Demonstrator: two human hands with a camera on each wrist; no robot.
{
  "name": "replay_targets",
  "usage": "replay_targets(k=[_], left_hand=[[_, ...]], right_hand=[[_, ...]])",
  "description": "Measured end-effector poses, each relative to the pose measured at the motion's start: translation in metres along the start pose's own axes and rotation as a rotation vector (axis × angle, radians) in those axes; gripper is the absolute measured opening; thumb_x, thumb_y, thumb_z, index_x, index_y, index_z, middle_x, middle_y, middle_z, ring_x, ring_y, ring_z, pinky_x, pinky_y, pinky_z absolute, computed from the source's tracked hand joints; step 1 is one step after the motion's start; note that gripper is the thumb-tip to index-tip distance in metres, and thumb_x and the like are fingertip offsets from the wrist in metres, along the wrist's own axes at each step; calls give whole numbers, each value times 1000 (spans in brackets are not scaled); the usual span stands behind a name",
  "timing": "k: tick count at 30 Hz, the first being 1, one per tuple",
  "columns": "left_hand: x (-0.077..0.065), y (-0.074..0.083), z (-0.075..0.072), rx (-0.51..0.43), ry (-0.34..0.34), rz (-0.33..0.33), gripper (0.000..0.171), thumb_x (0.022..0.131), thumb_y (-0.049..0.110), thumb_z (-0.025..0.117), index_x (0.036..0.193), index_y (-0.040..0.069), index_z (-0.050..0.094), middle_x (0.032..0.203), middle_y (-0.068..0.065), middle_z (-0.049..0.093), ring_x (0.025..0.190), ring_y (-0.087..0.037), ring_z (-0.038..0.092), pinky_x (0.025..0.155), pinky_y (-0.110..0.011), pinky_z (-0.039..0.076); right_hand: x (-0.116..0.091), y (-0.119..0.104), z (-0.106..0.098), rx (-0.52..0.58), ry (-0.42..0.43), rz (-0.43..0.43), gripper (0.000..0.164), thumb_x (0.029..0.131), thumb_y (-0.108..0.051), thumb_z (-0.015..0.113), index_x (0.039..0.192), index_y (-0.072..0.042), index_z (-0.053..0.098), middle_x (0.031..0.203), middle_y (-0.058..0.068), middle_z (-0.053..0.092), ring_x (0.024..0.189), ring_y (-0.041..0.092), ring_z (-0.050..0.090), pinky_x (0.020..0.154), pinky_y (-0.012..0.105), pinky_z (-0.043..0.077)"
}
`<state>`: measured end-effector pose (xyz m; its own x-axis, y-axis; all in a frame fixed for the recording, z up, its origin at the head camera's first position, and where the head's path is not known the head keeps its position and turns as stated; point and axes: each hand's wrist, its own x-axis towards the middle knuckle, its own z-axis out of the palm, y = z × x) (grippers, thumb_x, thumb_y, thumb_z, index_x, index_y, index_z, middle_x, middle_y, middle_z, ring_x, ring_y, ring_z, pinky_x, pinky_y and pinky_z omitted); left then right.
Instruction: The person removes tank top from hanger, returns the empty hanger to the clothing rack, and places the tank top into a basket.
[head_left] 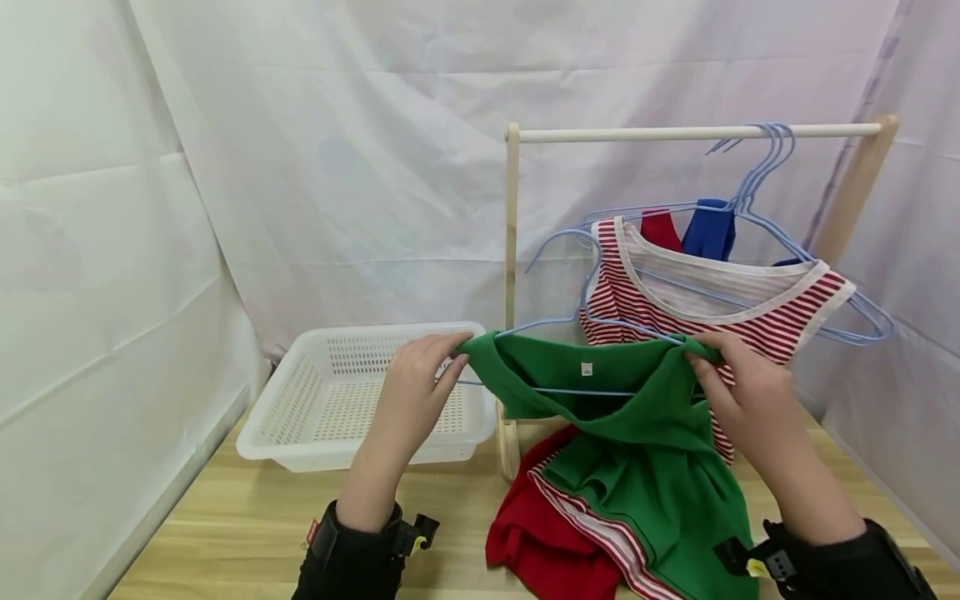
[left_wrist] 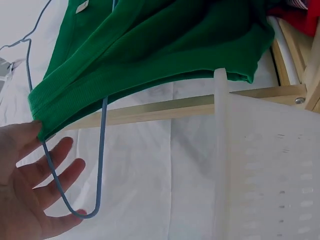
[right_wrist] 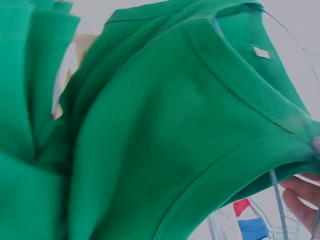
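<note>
A green sleeveless top (head_left: 667,492) is held up by its shoulders, with a light blue wire hanger (left_wrist: 102,150) inside it. My left hand (head_left: 408,383) pinches one shoulder between thumb and forefinger; in the left wrist view its other fingers spread beside the hanger's end, which sticks out past the fabric. At the opposite shoulder, my right hand (head_left: 753,400) pinches the strap, and only its fingertips show in the right wrist view. A small white label (head_left: 587,368) shows inside the back of the neck. The hanger's hook points up, off the rail.
A wooden rack with a white rail (head_left: 675,133) carries several blue hangers at its right, one with a red-striped top (head_left: 750,329). Behind my left hand stands a white plastic basket (head_left: 288,408). Red cloth (head_left: 536,521) with striped trim lies on the wooden table (head_left: 225,533), partly under the green top.
</note>
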<state>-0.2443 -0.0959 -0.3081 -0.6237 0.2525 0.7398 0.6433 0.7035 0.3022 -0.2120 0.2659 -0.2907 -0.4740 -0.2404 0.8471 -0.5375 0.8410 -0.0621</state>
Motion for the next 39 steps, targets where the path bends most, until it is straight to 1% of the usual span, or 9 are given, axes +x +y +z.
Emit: replay_targets(k=[3, 5, 11, 15, 20, 24, 27, 33, 39], left_hand=[[1, -1, 0, -24, -11, -32, 17, 90, 21, 54, 105, 15, 60, 96, 2, 62, 90, -9, 53, 80, -38, 48], [1, 0, 0, -40, -22, -64, 13, 90, 19, 54, 101, 14, 60, 97, 1, 61, 90, -9, 52, 77, -35, 49], [2, 1, -2, -71, -34, -151, 12, 90, 18, 54, 100, 14, 60, 99, 0, 61, 89, -8, 53, 75, -34, 51], [3, 5, -2, -91, -30, -234, 15, 91, 19, 53, 103, 15, 59, 101, 1, 60, 92, -9, 52, 78, -36, 50], [1, 9, -4, -138, -8, -357, 12, 90, 20, 54, 101, 19, 60, 98, 3, 59, 94, -11, 49, 83, -42, 46], [0, 10, -6, -156, -2, -390, 10, 89, 19, 56, 98, 20, 61, 94, 4, 59, 93, -12, 48, 84, -43, 45], [-2, 10, -7, -163, -24, -389, 12, 89, 19, 56, 99, 19, 61, 97, 3, 60, 94, -12, 49, 84, -43, 46], [-3, 9, -8, -203, -65, -405, 12, 88, 20, 57, 100, 20, 62, 101, 3, 60, 98, -12, 50, 86, -44, 46], [-3, 10, -6, -239, -115, -420, 11, 88, 19, 58, 97, 20, 62, 100, 3, 61, 99, -11, 51, 87, -44, 46]], right_hand=[[0, -4, 1, 49, -50, 76, 23, 82, -4, 61, 104, -9, 57, 89, 4, 62, 70, 8, 51, 62, 21, 43], [0, -5, 1, 94, -89, 136, 21, 84, -7, 60, 104, -12, 57, 88, 1, 61, 73, 6, 50, 65, 16, 41], [0, -8, 2, 252, -169, 287, 17, 86, -10, 59, 100, -18, 60, 87, -2, 59, 76, 6, 52, 68, 7, 39], [0, -12, 2, 328, -233, 349, 16, 87, -10, 57, 101, -17, 60, 89, 2, 59, 77, 9, 53, 67, 10, 42], [0, -20, 2, 384, -370, 373, 14, 90, -15, 54, 104, -17, 58, 91, 2, 59, 77, 12, 55, 65, 19, 46], [-1, -23, 2, 395, -448, 378, 14, 91, -19, 53, 104, -19, 58, 92, 0, 60, 78, 14, 55, 66, 23, 47], [-3, -24, 4, 394, -438, 381, 15, 91, -19, 53, 105, -19, 59, 95, 1, 60, 81, 12, 54, 66, 21, 47], [-5, -24, 7, 381, -336, 365, 20, 87, -11, 58, 105, -17, 63, 99, 1, 59, 84, 8, 52, 67, 13, 43], [-5, -35, 13, 369, -295, 456, 23, 87, -17, 59, 110, -22, 60, 102, 0, 61, 86, 9, 54, 70, 11, 43]])
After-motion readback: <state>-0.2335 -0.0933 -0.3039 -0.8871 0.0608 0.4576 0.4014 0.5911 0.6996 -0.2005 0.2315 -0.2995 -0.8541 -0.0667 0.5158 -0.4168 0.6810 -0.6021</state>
